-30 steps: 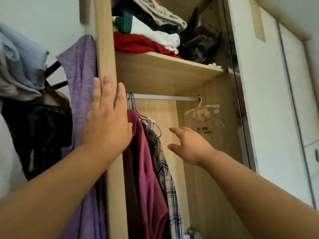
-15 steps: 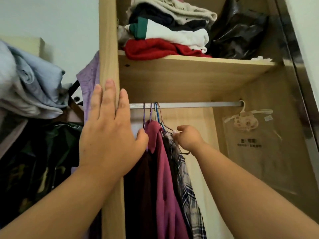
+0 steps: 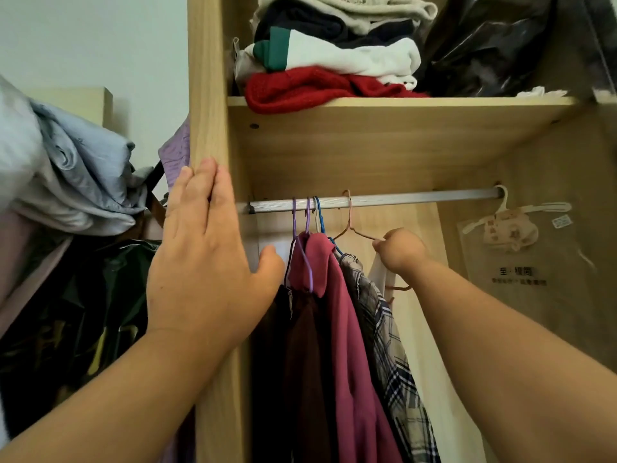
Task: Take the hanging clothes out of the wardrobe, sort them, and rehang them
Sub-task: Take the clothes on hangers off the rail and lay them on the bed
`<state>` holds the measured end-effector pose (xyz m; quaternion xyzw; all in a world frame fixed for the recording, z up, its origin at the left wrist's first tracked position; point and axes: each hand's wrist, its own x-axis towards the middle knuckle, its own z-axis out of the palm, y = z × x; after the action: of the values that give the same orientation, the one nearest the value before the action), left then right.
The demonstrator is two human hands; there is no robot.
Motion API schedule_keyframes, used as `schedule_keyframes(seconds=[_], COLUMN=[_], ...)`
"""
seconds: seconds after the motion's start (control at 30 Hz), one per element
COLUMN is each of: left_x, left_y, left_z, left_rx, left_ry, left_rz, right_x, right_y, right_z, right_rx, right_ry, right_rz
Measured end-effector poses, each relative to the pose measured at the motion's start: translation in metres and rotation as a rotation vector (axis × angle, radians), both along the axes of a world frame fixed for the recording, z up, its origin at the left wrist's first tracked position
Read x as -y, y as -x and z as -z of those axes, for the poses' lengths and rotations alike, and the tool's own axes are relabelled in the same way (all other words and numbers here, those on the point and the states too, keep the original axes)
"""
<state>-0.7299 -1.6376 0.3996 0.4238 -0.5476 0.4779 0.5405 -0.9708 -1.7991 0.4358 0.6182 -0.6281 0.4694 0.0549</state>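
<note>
The left hand (image 3: 203, 259) lies flat, fingers spread, on the pale wooden wardrobe panel (image 3: 208, 95). At three o'clock, the right hand (image 3: 402, 250) clamps the pink wire hanger (image 3: 354, 228) on the silver metal rail (image 3: 400, 200).

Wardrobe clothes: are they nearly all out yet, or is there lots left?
Just starting. Nothing looks taken out: the maroon top and plaid shirt hang on the rail. The right hand is closed on a pink hanger holding a pale garment, hook on the rail. The left hand rests flat on the wardrobe's side panel. Sorting and rehanging remain.
</note>
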Motion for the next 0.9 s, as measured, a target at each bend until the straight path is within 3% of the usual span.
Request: schedule_keyframes(seconds=[0.13, 0.37, 0.53, 0.9], left_x=[-0.001, -0.004, -0.003, -0.012], left_y=[0.001, 0.002, 0.0, -0.002], left_z=[0.001, 0.002, 0.002, 0.004], left_rx=[0.002, 0.048, 0.044, 0.046], left_ry=[0.003, -0.051, -0.052, -0.139], left_rz=[-0.023, -0.103, -0.047, 0.038], right_x=[-0.012, -0.045, -0.051, -0.132], right_y=[0.021, 0.016, 0.008, 0.053], right_z=[0.003, -0.021, -0.032, 0.029], right_rx=[0.036, -0.084, -0.069, -0.021], right_ry=[0.067, 0.094, 0.118, 0.239], right_rz=[0.003, 0.092, 0.145, 0.166])
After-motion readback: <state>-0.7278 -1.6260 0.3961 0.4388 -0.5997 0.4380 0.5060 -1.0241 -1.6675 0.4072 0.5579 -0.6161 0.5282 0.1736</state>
